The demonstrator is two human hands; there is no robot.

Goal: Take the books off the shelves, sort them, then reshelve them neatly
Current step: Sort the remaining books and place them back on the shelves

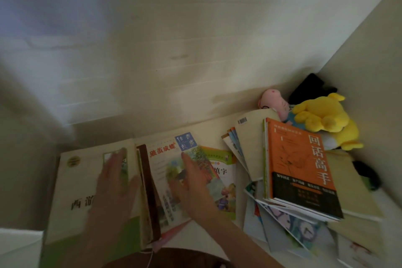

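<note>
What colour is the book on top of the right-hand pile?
The top book is orange with a black lower band; head view.

A cream back wall (195, 39) fills most of the view, marked with faint level lines like courses of painted brick. At the right it meets a plain side wall (380, 39) of the same colour in a slanting corner. Another pale panel (19, 137) closes the left side and lies in shadow. Below them runs a cream desk (214, 125), flush against the back wall. The light is dim and yellowish, except for a cool bluish-white glow (32, 6) spread over the upper left.
</note>
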